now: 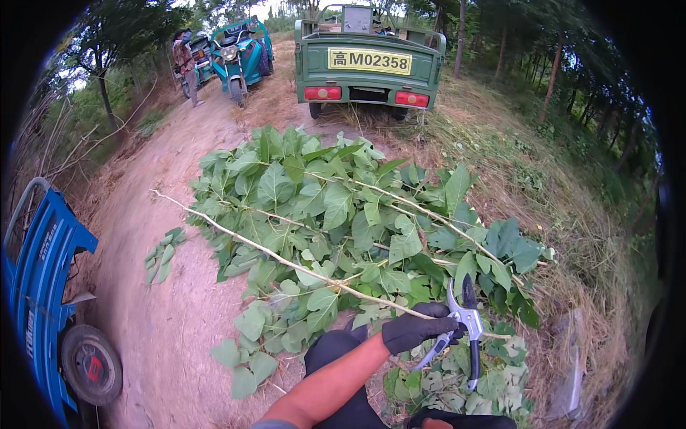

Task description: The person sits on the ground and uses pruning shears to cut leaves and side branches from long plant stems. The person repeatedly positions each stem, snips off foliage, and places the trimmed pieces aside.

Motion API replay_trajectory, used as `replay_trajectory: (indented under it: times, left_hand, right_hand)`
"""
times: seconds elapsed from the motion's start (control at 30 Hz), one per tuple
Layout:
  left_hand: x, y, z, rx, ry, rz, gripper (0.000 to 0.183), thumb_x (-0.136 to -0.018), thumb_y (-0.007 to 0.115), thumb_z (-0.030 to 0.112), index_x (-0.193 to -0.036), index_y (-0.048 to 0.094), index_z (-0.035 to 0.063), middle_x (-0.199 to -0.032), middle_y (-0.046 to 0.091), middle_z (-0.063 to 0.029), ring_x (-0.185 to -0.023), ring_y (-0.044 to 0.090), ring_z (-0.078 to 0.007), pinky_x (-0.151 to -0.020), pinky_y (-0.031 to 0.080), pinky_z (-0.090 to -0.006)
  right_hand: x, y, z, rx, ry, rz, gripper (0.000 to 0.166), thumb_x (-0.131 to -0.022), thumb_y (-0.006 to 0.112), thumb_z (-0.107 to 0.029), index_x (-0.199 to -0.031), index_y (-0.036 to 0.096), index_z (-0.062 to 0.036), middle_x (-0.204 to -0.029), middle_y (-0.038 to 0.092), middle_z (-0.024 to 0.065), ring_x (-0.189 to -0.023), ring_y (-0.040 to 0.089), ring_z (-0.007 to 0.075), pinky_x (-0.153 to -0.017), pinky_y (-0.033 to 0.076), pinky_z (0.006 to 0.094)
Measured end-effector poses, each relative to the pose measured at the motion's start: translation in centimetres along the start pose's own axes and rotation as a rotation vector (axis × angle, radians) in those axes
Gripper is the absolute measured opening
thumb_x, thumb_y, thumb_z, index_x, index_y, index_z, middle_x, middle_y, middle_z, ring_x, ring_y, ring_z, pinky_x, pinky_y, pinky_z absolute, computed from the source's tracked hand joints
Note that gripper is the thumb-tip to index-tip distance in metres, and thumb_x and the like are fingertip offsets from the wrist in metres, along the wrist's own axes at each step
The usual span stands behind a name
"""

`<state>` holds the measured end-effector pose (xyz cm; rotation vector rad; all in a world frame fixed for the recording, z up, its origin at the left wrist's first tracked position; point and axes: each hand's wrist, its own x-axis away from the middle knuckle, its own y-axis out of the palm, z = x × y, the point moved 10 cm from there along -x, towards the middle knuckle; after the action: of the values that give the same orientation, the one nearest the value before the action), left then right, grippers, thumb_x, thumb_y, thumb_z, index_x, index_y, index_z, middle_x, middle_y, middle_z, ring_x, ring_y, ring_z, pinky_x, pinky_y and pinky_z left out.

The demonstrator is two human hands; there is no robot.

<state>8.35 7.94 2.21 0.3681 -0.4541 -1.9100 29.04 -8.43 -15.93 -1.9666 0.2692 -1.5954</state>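
My left hand [420, 328], in a dark glove, is closed round a thin bare branch [278, 258] near its thick end. The branch slants up to the left, over a heap of cut leafy branches [321, 201]. Pruning shears [467, 317] with parted blades lie against the fingertips of the same hand, one handle below the fingers and the other, dark, to their right. Whether these fingers also grip the shears is unclear. My right hand cannot be made out; at the bottom edge are dark cloth and a bit of skin, before more leaves [423, 383].
A green cargo tricycle [370, 80] stands beyond the heap. Further left are a teal tricycle [238, 61] and a person [186, 61] in patterned clothing. A blue cart [43, 279] with a wheel [91, 364] is at the left. Dry grass [579, 241] borders the dirt track [155, 332].
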Motion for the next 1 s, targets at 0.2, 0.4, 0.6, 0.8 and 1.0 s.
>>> replay_trajectory:
  times: [0.2,0.4,0.6,0.8,1.0]
  left_hand:
    - [-0.3,0.0,-0.6,0.051,-0.011,0.003,0.035,-0.094,0.063,0.022,-0.117,0.061,-0.0036,-0.105,0.067,-0.0087,-0.094,0.063,-0.0135,-0.084,0.051,-0.0274]
    - [0.0,-0.7,-0.5,-0.028,0.052,-0.005,0.034,-0.094,0.063,0.022,-0.116,0.061,-0.0039,-0.105,0.067,-0.0094,-0.092,0.064,-0.0142,-0.083,0.052,-0.0287]
    - [0.0,-0.3,0.1,-0.087,0.037,0.010,0.034,-0.093,0.063,0.021,-0.115,0.062,-0.0040,-0.103,0.067,-0.0088,-0.092,0.063,-0.0136,-0.082,0.051,-0.0283]
    - [0.3,-0.2,1.2,-0.200,0.026,0.078,0.032,-0.092,0.063,0.026,-0.106,0.066,-0.0029,-0.094,0.068,-0.0053,-0.083,0.059,-0.0106,-0.074,0.048,-0.0265]
    - [0.7,0.4,2.3,-0.196,0.029,0.107,0.030,-0.092,0.063,0.026,-0.101,0.066,-0.0022,-0.088,0.066,-0.0034,-0.079,0.058,-0.0098,-0.070,0.048,-0.0260]
  right_hand:
    - [-1.8,2.3,-1.6,0.028,0.007,-0.004,0.033,-0.087,0.055,-0.029,-0.103,0.070,-0.0044,-0.108,0.068,0.0187,-0.107,0.064,0.0328,-0.090,0.051,0.0419]
    - [-2.3,4.7,-1.8,0.143,-0.147,-0.141,0.034,-0.085,0.058,-0.028,-0.108,0.068,-0.0051,-0.113,0.066,0.0167,-0.109,0.063,0.0297,-0.091,0.050,0.0402]
    - [-2.4,5.7,-1.0,0.164,0.013,-0.174,0.046,-0.080,0.064,-0.033,-0.116,0.065,-0.0046,-0.116,0.065,0.0162,-0.110,0.063,0.0285,-0.089,0.051,0.0403]
    - [-3.8,7.6,-0.2,0.189,-0.011,-0.300,0.043,-0.079,0.067,-0.039,-0.110,0.070,-0.0101,-0.116,0.066,0.0132,-0.110,0.064,0.0285,-0.089,0.052,0.0448]
    - [-1.3,7.5,-2.7,0.127,-0.064,-0.493,0.048,-0.080,0.064,-0.036,-0.121,0.064,-0.0127,-0.122,0.064,0.0107,-0.111,0.061,0.0352,-0.087,0.051,0.0496]
